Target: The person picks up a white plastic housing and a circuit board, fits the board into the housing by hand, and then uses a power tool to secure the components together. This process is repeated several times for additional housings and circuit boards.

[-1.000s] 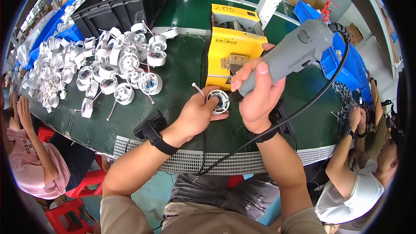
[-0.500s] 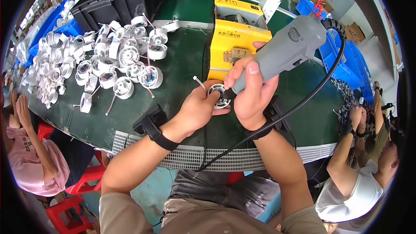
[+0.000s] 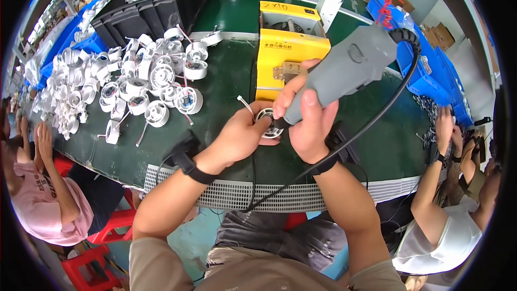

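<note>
My left hand (image 3: 239, 136) is closed on a small round white housing (image 3: 273, 131), steadying it just above the green bench. A short cable with a white connector sticks up beside my thumb. My right hand (image 3: 310, 124) wraps round a grey electric screwdriver (image 3: 353, 56), tilted with its dark tip down at the housing. Whether the bit sits on a screw cannot be seen, since fingers and the tip cover the housing's middle. Right behind my hands stands a yellow screw feeder (image 3: 291, 51) with an open top.
Many white housings with wires (image 3: 162, 76) are heaped to the left, before a filled black crate (image 3: 148, 24). The screwdriver's black cord (image 3: 379, 112) loops over my right forearm. Blue bins (image 3: 431, 78) stand at the right. Co-workers sit on both sides. A perforated strip (image 3: 231, 194) edges the bench.
The view has shifted slightly. Both hands keep their grips, and the screwdriver's tip stays at the housing; its grey body has moved a little left and down in the picture.
</note>
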The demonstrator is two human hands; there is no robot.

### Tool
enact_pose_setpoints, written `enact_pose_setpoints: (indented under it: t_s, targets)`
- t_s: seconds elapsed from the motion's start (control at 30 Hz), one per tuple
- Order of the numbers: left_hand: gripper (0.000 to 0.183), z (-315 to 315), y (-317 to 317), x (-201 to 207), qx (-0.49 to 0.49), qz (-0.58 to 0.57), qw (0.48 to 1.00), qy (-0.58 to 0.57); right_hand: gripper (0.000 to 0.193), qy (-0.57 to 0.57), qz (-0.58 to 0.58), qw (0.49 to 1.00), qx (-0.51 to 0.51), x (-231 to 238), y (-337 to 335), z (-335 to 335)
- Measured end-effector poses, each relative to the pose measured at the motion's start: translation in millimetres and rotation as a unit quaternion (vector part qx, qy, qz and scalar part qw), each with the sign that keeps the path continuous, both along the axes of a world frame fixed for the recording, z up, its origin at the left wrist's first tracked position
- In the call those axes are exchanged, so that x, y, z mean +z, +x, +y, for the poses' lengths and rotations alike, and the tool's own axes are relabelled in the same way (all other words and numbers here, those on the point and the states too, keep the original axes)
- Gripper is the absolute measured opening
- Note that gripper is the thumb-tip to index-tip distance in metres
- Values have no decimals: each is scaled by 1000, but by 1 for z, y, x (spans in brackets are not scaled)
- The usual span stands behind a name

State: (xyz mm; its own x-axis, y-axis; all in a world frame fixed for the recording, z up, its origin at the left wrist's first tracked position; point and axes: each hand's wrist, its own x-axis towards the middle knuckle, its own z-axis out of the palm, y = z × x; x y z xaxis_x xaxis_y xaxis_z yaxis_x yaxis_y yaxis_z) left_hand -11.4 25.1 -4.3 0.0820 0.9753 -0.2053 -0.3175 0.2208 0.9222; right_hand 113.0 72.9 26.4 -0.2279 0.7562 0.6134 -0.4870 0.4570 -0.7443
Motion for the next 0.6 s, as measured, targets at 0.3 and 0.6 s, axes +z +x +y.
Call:
enact_pose_setpoints:
  t_s: [0.3,0.6]
  targets:
    - [60,2,-54,7,170,752,588,243,41,-31,-66,993,-91,-13,12,11]
    - [38,35,-104,-27,185,808,527,186,50,80,-109,976,-168,-7,35,27]
